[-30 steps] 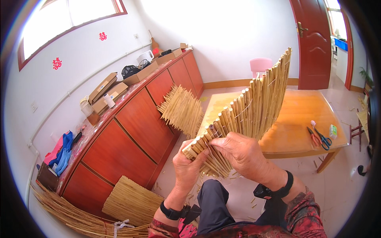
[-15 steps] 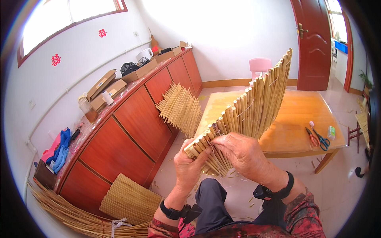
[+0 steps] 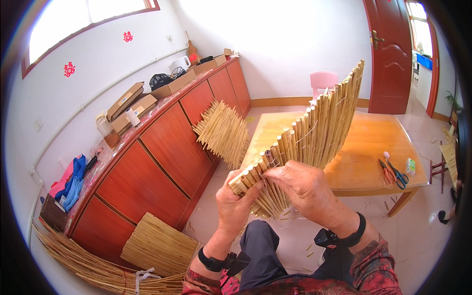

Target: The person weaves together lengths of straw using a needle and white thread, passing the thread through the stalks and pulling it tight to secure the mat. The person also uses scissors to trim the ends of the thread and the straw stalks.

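Dozens of sticks [image 3: 344,105] form the mat [image 3: 314,135], held aslant before the near edge of the worktop [image 3: 381,132]. The left hand [image 3: 233,201] is closed round its end; the right hand [image 3: 300,184] pinches finger to thumb, apparently on thread too fine to show clearly. Keep sticks snug, pull evenly. Both hands match the earlier frame; the view has swung slightly

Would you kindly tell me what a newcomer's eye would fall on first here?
Probably the stalk mat, sweeping toward the upper right from the centre, where the left hand grips its lower end and the right hand works beside it. Next might come the long red cabinet along the left wall, then the pink chair behind the orange-topped table.
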The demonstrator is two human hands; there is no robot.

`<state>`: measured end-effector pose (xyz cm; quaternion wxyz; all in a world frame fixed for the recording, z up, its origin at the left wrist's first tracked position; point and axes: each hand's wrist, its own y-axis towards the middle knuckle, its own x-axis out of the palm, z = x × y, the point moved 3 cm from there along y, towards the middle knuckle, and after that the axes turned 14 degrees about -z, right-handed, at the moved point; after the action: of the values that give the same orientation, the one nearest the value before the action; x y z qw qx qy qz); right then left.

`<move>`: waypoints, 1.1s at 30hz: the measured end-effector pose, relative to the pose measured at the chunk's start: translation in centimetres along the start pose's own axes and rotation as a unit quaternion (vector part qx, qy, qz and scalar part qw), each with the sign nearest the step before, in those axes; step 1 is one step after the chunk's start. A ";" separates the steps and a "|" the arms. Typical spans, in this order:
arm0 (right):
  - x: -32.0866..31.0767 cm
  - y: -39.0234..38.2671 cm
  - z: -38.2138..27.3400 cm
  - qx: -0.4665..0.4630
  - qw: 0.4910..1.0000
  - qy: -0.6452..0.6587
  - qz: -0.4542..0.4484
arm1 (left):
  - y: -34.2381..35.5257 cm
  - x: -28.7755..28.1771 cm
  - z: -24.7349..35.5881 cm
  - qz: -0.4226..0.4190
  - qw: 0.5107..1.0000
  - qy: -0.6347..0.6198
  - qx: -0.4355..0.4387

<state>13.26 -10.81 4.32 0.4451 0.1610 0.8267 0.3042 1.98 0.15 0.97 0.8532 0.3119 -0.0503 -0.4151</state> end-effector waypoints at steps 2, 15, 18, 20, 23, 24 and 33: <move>0.0 0.1 0.0 -0.009 0.999 -0.032 0.001 | 0.0 0.0 0.0 0.001 1.000 0.003 0.000; -1.7 -0.9 -2.3 -0.012 0.995 -0.097 -0.019 | -1.0 1.1 0.5 0.006 0.998 0.069 -0.013; -2.7 -1.8 -3.3 0.014 0.988 -0.141 -0.061 | -1.8 2.5 1.0 0.012 0.993 0.117 -0.008; -3.2 -2.6 -3.9 0.024 0.981 -0.182 -0.069 | -2.2 3.8 1.6 0.009 0.989 0.148 0.020; -3.8 -4.6 -4.3 0.054 0.981 -0.167 -0.079 | -3.0 5.6 2.4 0.011 0.981 0.172 0.091; -4.0 -5.2 -4.5 0.063 0.979 -0.176 -0.087 | -3.2 6.1 2.7 0.003 0.975 0.176 0.133; -6.0 -11.6 -6.1 0.234 0.964 -0.070 -0.105 | -6.0 10.3 2.3 -0.055 0.954 0.184 0.229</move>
<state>11.60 -25.10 3.20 0.4810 0.1935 0.8541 0.0417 3.80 -11.34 -2.43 0.7292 0.5723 0.0310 -0.3740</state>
